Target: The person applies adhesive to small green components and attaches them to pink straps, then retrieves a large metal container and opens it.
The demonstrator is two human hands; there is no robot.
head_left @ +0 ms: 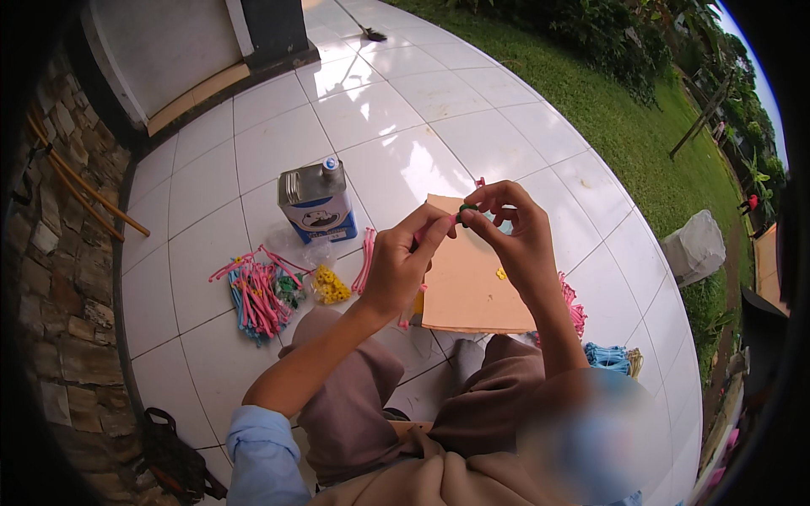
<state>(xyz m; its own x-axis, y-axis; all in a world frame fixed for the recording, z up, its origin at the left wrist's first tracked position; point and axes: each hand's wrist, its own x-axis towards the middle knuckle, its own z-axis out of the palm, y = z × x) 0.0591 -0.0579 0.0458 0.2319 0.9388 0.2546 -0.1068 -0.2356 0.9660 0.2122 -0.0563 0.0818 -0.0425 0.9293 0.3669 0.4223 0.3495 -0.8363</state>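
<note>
My left hand [403, 263] is closed in a pinch on a thin pink piece [453, 221], most of it hidden by the fingers. Touching its tip is a small dark green piece [467, 212], held between the thumb and finger of my right hand [516, 229]. Both hands are raised above a tan cardboard sheet [472, 308]. On the cardboard lies a small yellow flower-shaped piece [500, 273]. Left of the sheet, pink strips [365, 261] rest near my left wrist.
A metal can [316, 202] stands ahead on the white tiles. Beside it are a plastic bag of yellow pieces [331, 285], green pieces [290, 287] and a pink-and-blue strip pile [257, 295]. Pink strips [571, 305] and a blue bundle [606, 357] lie right; a black bag [173, 455] lower left.
</note>
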